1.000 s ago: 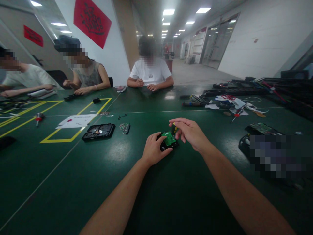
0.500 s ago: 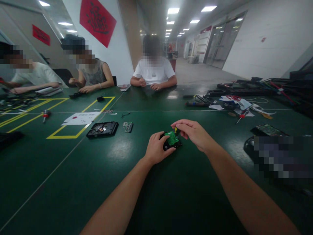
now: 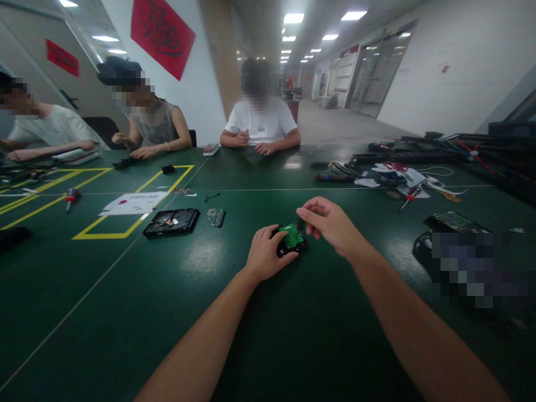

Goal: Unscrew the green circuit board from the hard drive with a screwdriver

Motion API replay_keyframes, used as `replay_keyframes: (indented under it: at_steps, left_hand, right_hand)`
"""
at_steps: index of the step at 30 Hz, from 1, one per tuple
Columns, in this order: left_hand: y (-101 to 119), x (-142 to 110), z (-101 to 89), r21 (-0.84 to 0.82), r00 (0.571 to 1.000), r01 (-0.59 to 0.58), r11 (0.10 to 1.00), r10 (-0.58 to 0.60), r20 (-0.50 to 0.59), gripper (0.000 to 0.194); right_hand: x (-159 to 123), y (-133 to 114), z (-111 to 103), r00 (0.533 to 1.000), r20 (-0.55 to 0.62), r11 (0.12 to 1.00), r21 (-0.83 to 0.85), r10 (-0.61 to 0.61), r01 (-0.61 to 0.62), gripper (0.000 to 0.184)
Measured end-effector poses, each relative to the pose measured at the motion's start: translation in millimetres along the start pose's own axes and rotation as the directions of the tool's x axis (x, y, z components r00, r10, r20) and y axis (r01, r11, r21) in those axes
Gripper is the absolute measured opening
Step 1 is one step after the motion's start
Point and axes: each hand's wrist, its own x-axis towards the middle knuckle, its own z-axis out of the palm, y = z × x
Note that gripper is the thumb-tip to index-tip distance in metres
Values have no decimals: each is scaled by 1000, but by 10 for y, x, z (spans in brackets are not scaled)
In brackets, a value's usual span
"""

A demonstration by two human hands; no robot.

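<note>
A small black hard drive with a green circuit board (image 3: 292, 239) on top lies flat on the dark green table. My left hand (image 3: 264, 254) grips it from the left, thumb along the near edge and fingers over the far left side. Above the board's right part, my right hand (image 3: 329, 224) pinches a small screwdriver (image 3: 300, 224) by its dark handle between thumb and index finger, the other fingers curled. The screwdriver stands roughly upright. Whether its tip sits in a screw is too small to tell.
Left of my hands lie a black drive casing (image 3: 171, 222) and a loose circuit board (image 3: 216, 217). A white paper (image 3: 133, 203) and a red screwdriver (image 3: 71, 196) are further left. Cables and tools (image 3: 412, 178) lie right. Several people sit across the table.
My right hand's fingers have shifted around the screwdriver handle, and the yellow on it no longer shows. My left hand stays on the hard drive. The whole view has moved slightly.
</note>
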Motion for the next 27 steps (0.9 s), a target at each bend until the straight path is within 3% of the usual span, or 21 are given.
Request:
replay_keyframes:
  at_steps: [8,12,16,23,27]
  left_hand:
    - [-58,3,69,1,999,-32,1000,32,-16,62]
    - [-79,6,91,-2,999,-46,999,46,-28,61]
    - [-79,10,82,3,998,-62,998,62,-28,61]
    - [-89,12,82,16,997,-74,997,74,-23,62]
    - [-90,13,78,12,998,-67,998,67,-18,61]
  right_hand:
    - [-2,-36,31,995,95,994,95,45,-54,21]
    - [28,26,16,997,31,984,162,70,-74,15]
    - [53,66,-19,998,10,988,139,61,-61,17]
    - [17,22,-49,996,90,1000,26,-8,5,22]
    - [21,32,-37,998,48,995,88,35,-39,21]
